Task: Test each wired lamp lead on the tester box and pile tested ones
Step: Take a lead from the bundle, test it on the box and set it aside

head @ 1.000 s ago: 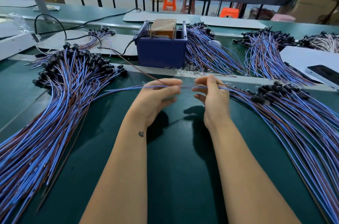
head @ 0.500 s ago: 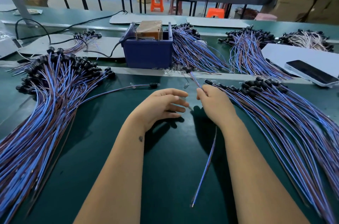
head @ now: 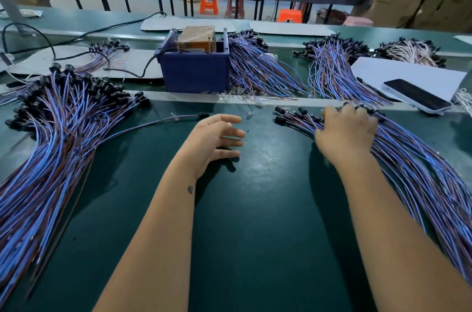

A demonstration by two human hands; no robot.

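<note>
Head view: bundle of blue-and-brown wired lamp leads with black sockets (head: 398, 158), right side of the green belt surface (head: 255, 209). My right hand (head: 347, 130) now rests spread on its socket ends, the lead it held half a second ago gone; whether it has pinched a new one, I cannot tell. My left hand (head: 217, 138) is relaxed and holds nothing. One lead (head: 153, 124) trails from the larger left pile (head: 51, 145). Dark-blue plastic tester box (head: 195, 69) stands at the far rail. Open belt lies between both hands.

My left hand (head: 213, 140) open, fingers loose, holding nothing. My right hand (head: 346, 133) palm down, fingers spread and bent. Both arms stretched forward.
</note>
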